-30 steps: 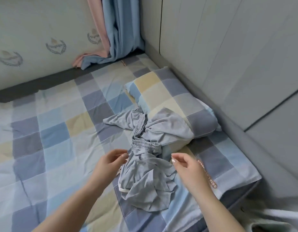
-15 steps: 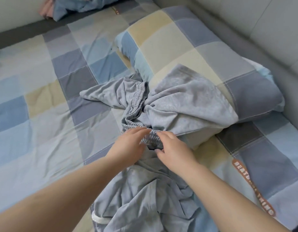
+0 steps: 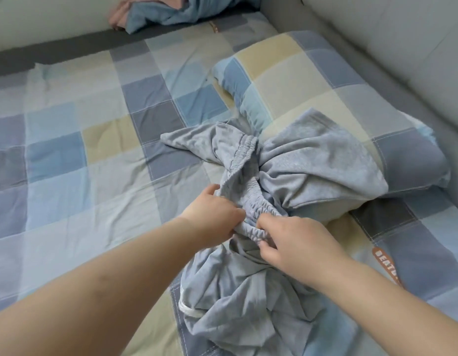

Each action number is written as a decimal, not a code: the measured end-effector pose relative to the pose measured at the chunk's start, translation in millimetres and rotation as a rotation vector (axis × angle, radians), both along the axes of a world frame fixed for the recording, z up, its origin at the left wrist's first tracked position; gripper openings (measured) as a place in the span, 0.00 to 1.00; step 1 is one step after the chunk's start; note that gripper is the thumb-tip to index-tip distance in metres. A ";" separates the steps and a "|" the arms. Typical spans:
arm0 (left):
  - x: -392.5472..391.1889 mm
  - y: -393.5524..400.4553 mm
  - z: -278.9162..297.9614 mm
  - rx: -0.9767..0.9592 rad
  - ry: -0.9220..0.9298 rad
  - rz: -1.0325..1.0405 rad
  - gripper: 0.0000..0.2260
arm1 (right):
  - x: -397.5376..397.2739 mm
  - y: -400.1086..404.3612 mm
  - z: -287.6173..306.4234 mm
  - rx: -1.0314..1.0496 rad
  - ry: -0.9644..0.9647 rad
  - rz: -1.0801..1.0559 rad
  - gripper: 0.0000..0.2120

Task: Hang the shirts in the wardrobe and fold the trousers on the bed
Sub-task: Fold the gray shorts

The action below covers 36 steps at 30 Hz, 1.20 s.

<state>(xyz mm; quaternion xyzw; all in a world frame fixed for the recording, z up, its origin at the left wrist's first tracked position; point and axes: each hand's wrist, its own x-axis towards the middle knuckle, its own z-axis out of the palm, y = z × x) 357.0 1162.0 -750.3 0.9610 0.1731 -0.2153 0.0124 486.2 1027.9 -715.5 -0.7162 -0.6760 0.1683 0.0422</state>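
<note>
My left hand [image 3: 214,219] and right hand [image 3: 291,244] both pinch the crumpled trousers [image 3: 287,173] at the waistband; I judge folding has barely started.

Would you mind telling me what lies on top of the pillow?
One leg of the grey trousers drapes over the pillow. What the cloth covers beneath is hidden.

Your bare forearms reach in from the lower corners; your left hand [image 3: 214,219] and right hand [image 3: 292,242] meet mid-frame, fingers curled, both pinching the trousers' waistband [image 3: 258,219].
</note>
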 end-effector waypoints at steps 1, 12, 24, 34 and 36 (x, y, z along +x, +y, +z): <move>-10.7 3.7 6.6 0.023 0.013 0.024 0.05 | -7.1 -0.5 16.0 0.027 -0.020 0.041 0.07; -204.0 -5.4 90.1 0.104 0.099 0.210 0.05 | -110.3 -65.5 174.1 0.248 -0.276 0.225 0.18; -438.7 -73.1 199.9 0.130 -0.238 0.461 0.05 | -242.3 -162.4 276.7 0.229 -0.237 -0.016 0.17; -556.2 -96.4 336.8 0.286 -0.811 0.511 0.06 | -283.3 -169.4 373.1 0.111 -0.242 -0.043 0.13; -576.0 -96.3 359.2 0.258 -0.820 0.511 0.04 | -291.1 -162.5 387.6 0.116 -0.308 0.002 0.12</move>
